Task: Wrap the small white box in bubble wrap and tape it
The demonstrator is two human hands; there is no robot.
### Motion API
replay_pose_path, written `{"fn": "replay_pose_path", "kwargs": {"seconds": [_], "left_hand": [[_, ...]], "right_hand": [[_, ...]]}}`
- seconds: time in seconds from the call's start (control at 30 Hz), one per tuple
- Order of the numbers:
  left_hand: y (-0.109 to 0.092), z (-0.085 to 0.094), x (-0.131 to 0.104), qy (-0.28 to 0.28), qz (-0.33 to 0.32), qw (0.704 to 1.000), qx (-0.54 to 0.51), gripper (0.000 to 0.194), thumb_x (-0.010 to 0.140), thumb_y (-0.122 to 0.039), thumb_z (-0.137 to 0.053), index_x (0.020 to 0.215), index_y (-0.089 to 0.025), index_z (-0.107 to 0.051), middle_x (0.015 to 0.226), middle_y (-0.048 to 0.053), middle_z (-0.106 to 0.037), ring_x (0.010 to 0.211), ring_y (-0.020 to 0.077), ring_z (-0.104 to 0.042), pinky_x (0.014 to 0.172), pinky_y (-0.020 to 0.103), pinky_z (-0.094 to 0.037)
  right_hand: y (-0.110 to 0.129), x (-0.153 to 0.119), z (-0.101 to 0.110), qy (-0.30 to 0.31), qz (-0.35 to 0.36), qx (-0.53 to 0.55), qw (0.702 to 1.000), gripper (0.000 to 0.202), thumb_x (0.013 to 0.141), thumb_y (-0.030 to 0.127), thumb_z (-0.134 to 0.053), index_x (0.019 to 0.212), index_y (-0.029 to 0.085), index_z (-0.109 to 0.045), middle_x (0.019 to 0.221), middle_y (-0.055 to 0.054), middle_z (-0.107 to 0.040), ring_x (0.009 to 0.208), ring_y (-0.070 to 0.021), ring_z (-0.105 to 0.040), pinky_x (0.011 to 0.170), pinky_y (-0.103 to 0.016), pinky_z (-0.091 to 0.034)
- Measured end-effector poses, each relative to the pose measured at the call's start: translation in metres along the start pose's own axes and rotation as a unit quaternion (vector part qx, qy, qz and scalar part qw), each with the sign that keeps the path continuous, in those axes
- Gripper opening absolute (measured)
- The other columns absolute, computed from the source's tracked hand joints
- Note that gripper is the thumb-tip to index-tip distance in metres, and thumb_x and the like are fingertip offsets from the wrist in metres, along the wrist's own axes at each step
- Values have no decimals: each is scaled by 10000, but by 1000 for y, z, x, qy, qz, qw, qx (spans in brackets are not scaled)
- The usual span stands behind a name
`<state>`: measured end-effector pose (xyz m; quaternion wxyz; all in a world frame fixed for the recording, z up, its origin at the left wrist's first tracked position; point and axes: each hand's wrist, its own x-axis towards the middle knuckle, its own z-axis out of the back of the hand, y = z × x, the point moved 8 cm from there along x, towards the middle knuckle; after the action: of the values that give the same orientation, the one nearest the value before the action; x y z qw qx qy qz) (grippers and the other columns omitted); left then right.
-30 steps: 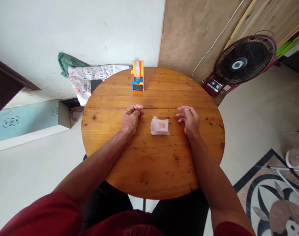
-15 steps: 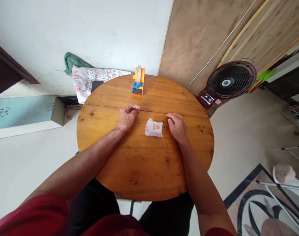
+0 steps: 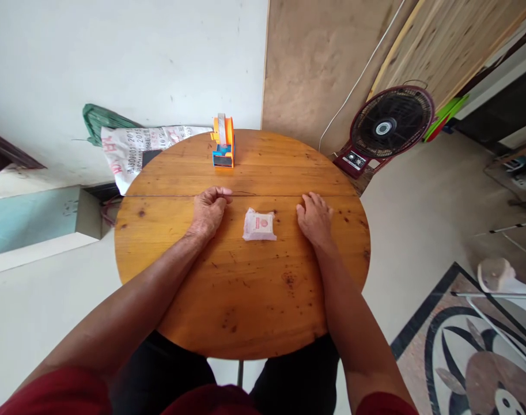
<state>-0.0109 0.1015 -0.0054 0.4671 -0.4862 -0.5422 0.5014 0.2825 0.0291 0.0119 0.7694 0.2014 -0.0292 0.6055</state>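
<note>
A small pack in thin, crinkled pinkish wrap, with red print on its pale top, lies flat on the round wooden table. To its left my left hand rests on its side on the tabletop, fingers curled in and thumb against them; I see nothing held. On the other side my right hand lies palm down, fingers slightly bent and apart, holding nothing. Neither hand touches the pack. Beyond them, near the far edge, stands an orange and blue tape dispenser with a roll of tape.
A dark red fan stands past the table's right edge. Behind the far left edge are a printed white sack and a green bag. A pale blue-green box sits at the left. A seam crosses the tabletop.
The camera view has turned a little, so the table appears further left. My right hand has moved slightly away from the pack, its fingers a bit more spread. The left hand stays curled.
</note>
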Motion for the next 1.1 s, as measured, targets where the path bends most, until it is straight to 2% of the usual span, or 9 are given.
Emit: {"fn": "replay_pose_path", "kwargs": {"seconds": [0.17, 0.33, 0.4, 0.57, 0.67, 0.83, 0.97, 1.1], "left_hand": [[1, -1, 1, 6, 8, 1000, 7, 177, 628, -117, -561, 745, -192, -672, 631, -17, -623, 599, 112, -529, 608, 218, -420], [1, -1, 1, 7, 5, 1000, 17, 225, 605, -112, -527, 756, -178, -680, 643, -14, -634, 619, 109, -536, 622, 212, -419], [1, -1, 1, 9, 1, 1000, 17, 245, 593, -115, -509, 756, -173, -683, 643, -16, -635, 628, 110, -542, 632, 211, -422], [1, -3, 1, 12, -3, 1000, 19, 251, 587, -131, -500, 760, -169, -678, 640, -19, -636, 646, 117, -564, 654, 218, -435], [2, -3, 2, 11, 2, 1000, 18, 259, 575, -136, -497, 760, -167, -676, 635, -21, -637, 634, 116, -565, 650, 221, -434], [3, -3, 4, 23, -8, 1000, 17, 264, 575, -153, -500, 769, -165, -679, 638, -23, -630, 637, 118, -566, 654, 226, -433], [5, -4, 4, 32, -17, 999, 12, 264, 586, -165, -507, 783, -165, -683, 650, -23, -632, 639, 115, -561, 659, 230, -435], [2, -13, -1, 91, -25, 995, -7, 266, 598, -170, -536, 811, -161, -696, 670, -22, -642, 646, 112, -554, 663, 235, -438]], "right_hand": [[24, -2, -7, 35, 50, 2, 998, 408, 949, 364, -517, 1299, 196, -645, 1468, -156, -522, 1349, -342, -464, 1100, -537, -326], [40, -6, -9, 68, 112, 5, 991, 409, 966, 420, -527, 1316, 244, -642, 1501, -129, -493, 1383, -314, -431, 1120, -507, -314], [39, -5, -9, 68, 100, -5, 993, 419, 977, 423, -503, 1337, 247, -627, 1508, -125, -486, 1395, -312, -416, 1124, -502, -309], [15, 0, -5, 28, -9, -35, 999, 454, 981, 389, -461, 1363, 188, -601, 1504, -164, -479, 1392, -359, -403, 1100, -550, -318], [15, 0, -7, 29, 6, -19, 999, 437, 963, 368, -486, 1342, 192, -616, 1502, -161, -483, 1391, -356, -407, 1102, -555, -315], [32, -1, -10, 34, 86, 58, 994, 321, 920, 313, -534, 1181, 229, -701, 1444, -119, -549, 1352, -307, -465, 1108, -507, -325], [28, 2, -7, -2, 71, 116, 991, 189, 870, 303, -569, 914, 217, -732, 1289, -109, -657, 1188, -295, -590, 1044, -484, -388], [23, 5, -6, -22, 60, 134, 989, 159, 843, 293, -572, 857, 219, -712, 1243, -109, -681, 1152, -316, -601, 1010, -506, -401]]}}
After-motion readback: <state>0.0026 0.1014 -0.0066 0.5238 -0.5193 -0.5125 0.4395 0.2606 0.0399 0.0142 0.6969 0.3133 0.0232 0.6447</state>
